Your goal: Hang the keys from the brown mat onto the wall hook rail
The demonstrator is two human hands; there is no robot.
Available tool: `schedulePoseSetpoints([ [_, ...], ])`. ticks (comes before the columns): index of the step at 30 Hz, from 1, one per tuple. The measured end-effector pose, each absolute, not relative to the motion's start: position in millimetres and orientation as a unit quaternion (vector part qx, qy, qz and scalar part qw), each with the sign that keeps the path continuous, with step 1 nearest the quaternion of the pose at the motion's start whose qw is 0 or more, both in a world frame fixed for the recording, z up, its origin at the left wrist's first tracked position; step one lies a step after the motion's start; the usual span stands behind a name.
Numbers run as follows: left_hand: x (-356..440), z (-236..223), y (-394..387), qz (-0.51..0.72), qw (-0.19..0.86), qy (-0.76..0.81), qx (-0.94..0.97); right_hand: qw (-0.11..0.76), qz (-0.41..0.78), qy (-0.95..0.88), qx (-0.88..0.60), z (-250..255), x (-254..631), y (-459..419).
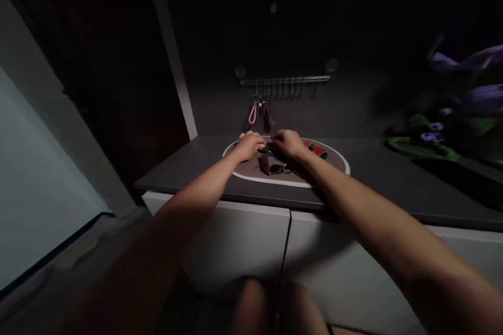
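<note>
Two bare knees (251, 309) sit lowest in view, in front of white cabinet doors (236, 243) — above them, both forearms reach over a dark counter (184, 172) to an oval mat with a white rim (271, 180). The left hand (249, 145) and right hand (288, 143) curve downward with fingers drawn in, close together above a small dark metal key bunch (265, 151); whether either pinches it is too dark and small to tell. A brown fob (264, 165) lies on the mat just below, its long axis running roughly toward the person, and a red fob (315, 149) lies near the mat's right edge. On the wall rail (283, 80), a pink loop keychain (253, 113) and a dark fob (267, 118) hang at the left end — bare hooks run on to their right.
</note>
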State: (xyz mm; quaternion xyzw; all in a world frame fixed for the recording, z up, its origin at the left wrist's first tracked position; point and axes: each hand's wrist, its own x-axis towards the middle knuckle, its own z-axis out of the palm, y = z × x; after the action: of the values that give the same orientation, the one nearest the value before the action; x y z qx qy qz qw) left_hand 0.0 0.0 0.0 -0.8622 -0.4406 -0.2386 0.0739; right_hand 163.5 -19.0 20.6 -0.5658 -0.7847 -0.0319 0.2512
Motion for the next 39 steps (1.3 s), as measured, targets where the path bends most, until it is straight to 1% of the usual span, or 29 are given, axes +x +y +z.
schedulePoseSetpoints([
  [8, -3.0, 1.6, 5.0, -0.278, 0.065, -0.453, -0.844, 0.263, -0.030, -0.778, -0.570, 19.7, 162.2, -14.8],
  [15, -6.1, 6.3, 6.1, -0.341, 0.078, -0.482, -0.803, 0.290, 0.001, -0.774, -0.563, 20.1, 160.9, -14.5],
  [19, -8.4, 10.1, 5.7, -0.385, 0.081, -0.482, -0.783, 0.326, 0.017, -0.769, -0.550, 19.7, 159.7, -15.4],
  [24, -9.4, 14.2, 2.7, -0.427, 0.082, -0.477, -0.764, 0.393, 0.046, -0.763, -0.510, 19.0, 157.6, -16.2],
  [33, -4.9, 16.3, 0.5, -0.465, 0.070, -0.439, -0.765, 0.503, 0.179, -0.738, -0.414, 10.0, 153.7, -3.3],
  [39, -2.4, 16.5, 0.2, -0.488, 0.071, -0.389, -0.778, 0.537, 0.226, -0.719, -0.380, 10.6, 151.5, -5.1],
])
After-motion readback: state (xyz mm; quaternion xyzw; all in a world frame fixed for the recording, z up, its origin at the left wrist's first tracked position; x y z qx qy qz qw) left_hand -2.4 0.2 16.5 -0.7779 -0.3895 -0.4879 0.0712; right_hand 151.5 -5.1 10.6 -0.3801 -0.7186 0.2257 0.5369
